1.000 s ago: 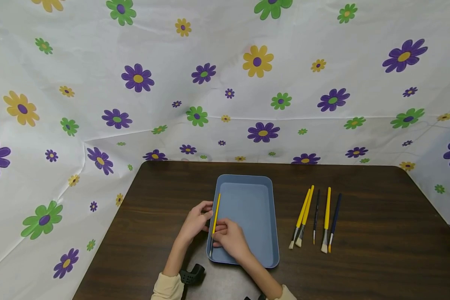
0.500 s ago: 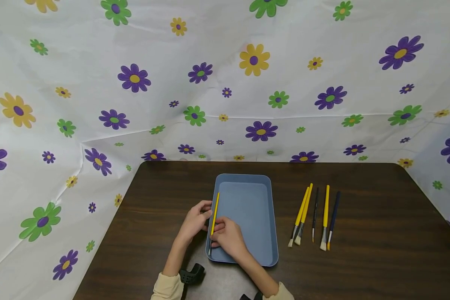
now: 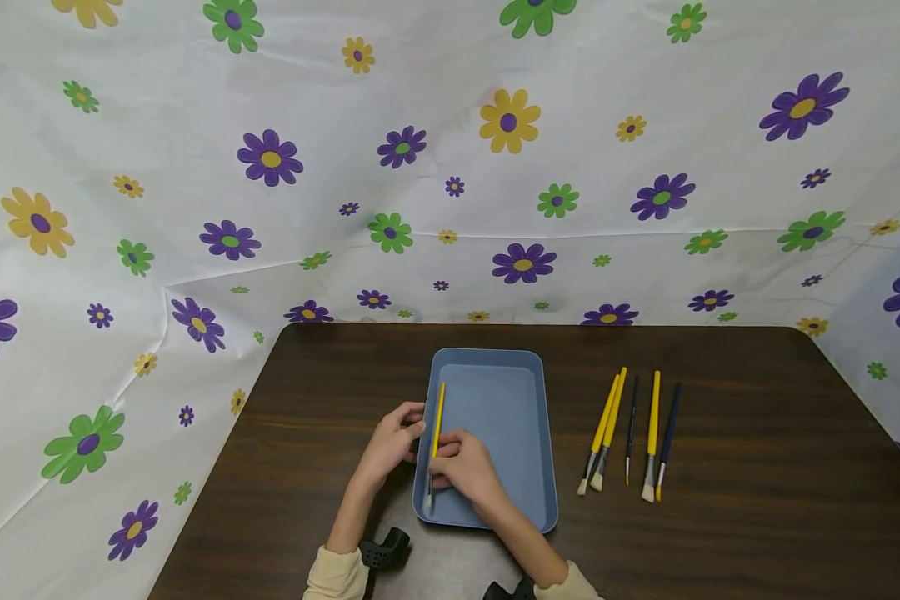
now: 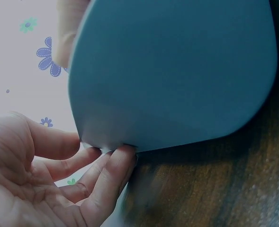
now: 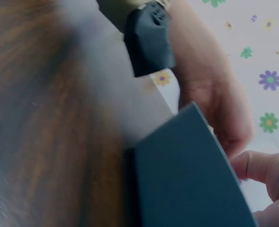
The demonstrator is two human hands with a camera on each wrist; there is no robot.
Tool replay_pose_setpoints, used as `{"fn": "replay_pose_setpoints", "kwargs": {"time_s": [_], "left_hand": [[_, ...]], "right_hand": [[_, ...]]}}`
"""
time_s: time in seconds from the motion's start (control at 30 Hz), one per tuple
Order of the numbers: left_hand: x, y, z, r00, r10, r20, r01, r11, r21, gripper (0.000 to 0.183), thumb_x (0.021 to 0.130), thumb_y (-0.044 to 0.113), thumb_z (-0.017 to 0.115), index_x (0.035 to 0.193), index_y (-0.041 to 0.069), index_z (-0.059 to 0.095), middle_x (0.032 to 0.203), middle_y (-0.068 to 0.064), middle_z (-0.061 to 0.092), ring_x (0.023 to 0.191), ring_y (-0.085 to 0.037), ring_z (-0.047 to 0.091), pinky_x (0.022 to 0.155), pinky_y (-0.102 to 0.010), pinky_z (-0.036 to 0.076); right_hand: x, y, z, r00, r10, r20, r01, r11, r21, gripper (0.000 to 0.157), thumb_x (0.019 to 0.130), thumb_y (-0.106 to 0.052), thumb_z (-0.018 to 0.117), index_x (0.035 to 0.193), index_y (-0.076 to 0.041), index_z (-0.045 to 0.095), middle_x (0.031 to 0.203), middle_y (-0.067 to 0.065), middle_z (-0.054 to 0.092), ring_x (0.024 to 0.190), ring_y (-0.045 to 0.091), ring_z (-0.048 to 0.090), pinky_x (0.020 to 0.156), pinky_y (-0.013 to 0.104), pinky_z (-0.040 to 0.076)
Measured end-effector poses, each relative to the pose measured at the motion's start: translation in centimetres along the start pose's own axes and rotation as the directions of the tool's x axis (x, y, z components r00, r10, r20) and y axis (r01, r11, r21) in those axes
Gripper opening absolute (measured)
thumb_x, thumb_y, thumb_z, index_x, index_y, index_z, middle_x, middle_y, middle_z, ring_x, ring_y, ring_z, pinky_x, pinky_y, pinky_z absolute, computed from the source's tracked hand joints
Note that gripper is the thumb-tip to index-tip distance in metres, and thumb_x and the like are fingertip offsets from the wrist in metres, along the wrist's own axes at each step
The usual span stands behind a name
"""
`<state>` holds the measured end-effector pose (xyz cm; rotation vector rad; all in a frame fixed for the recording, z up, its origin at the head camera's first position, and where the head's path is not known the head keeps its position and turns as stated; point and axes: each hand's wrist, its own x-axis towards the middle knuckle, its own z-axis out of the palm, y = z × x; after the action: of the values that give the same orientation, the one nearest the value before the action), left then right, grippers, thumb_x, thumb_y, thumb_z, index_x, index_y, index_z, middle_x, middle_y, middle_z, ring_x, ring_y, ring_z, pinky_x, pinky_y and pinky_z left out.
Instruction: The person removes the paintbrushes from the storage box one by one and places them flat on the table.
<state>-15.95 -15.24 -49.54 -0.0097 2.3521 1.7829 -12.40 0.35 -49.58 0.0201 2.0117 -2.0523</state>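
Observation:
In the head view, a blue-grey rectangular tray [image 3: 502, 417] lies on the dark wood table. My left hand [image 3: 387, 443] holds the tray's left side, and the left wrist view has its thumb and fingertips against the outer wall. Inside the tray, near its left wall, my right hand [image 3: 465, 471] pinches a paintbrush [image 3: 439, 408] with a yellow handle. Its bristle end points toward me and its handle away. In the right wrist view the tray wall [image 5: 186, 175] hides the brush, and part of the right hand [image 5: 267, 175] shows beyond it.
Right of the tray, several paintbrushes lie roughly side by side, bristles toward me: yellow-handled ones [image 3: 653, 417], a thin black one [image 3: 632, 425] and a dark blue one [image 3: 671, 425]. A flowered sheet [image 3: 450, 167] hangs behind the table [image 3: 757, 433].
My right hand has shifted slightly right with the paintbrush, bringing it a little away from the tray's left wall. The left hand has stayed in place.

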Motion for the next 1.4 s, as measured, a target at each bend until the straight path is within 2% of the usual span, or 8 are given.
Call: {"fn": "replay_pose_setpoints", "kwargs": {"time_s": [0.27,0.5,0.8,1.1,1.4], "left_hand": [[0.1,-0.1,0.1,1.000,0.000,-0.009,0.000,1.000,0.012,0.037,0.099,0.005,0.057,0.134,-0.007,0.060,0.119,-0.021,0.063,0.099,-0.030,0.063,0.060,-0.041,0.061],[0.1,-0.1,0.2,1.000,0.002,-0.012,-0.002,1.000,0.016,0.036,0.099,0.006,0.057,0.133,-0.007,0.061,0.118,-0.020,0.064,0.099,-0.031,0.063,0.060,-0.042,0.061],[0.0,-0.2,0.1,1.000,0.024,-0.004,-0.024,1.000,0.015,0.037,0.100,0.006,0.058,0.134,-0.007,0.061,0.119,-0.021,0.064,0.101,-0.031,0.063,0.060,-0.041,0.060],[-0.1,-0.3,0.0,1.000,0.022,0.004,-0.022,1.000,-0.001,0.037,0.101,0.005,0.058,0.135,-0.007,0.060,0.120,-0.021,0.064,0.102,-0.032,0.064,0.061,-0.043,0.060],[-0.1,-0.1,0.1,1.000,0.021,-0.004,-0.021,1.000,0.001,0.037,0.101,0.007,0.058,0.135,-0.008,0.059,0.120,-0.020,0.064,0.102,-0.033,0.064,0.061,-0.044,0.060]], "right_hand": [[0.2,-1.2,-1.8,1.000,0.009,0.005,-0.009,0.996,0.093,0.042,0.077,0.009,0.061,0.117,0.020,0.055,0.085,0.009,0.059,0.062,0.013,0.063,0.062,0.034,0.062],[0.2,-2.2,-3.6,1.000,-0.004,0.017,0.002,0.992,0.125,0.029,0.087,0.009,0.061,0.113,0.021,0.056,0.086,0.010,0.063,0.069,0.014,0.066,0.066,0.033,0.063],[0.1,-3.8,-6.2,0.999,-0.025,-0.026,0.028,0.995,0.099,0.033,0.089,0.007,0.060,0.119,0.022,0.056,0.092,0.014,0.064,0.079,0.021,0.070,0.068,0.032,0.062],[-0.3,-5.2,-9.0,0.998,-0.035,-0.059,0.041,0.993,0.108,0.030,0.095,0.005,0.061,0.121,0.020,0.057,0.093,0.011,0.070,0.078,0.015,0.069,0.070,0.031,0.062],[-0.9,-6.2,-11.8,0.996,-0.060,-0.063,0.067,0.990,0.120,0.037,0.099,0.002,0.063,0.128,0.022,0.054,0.099,0.006,0.074,0.082,0.013,0.072,0.074,0.030,0.062]]}}
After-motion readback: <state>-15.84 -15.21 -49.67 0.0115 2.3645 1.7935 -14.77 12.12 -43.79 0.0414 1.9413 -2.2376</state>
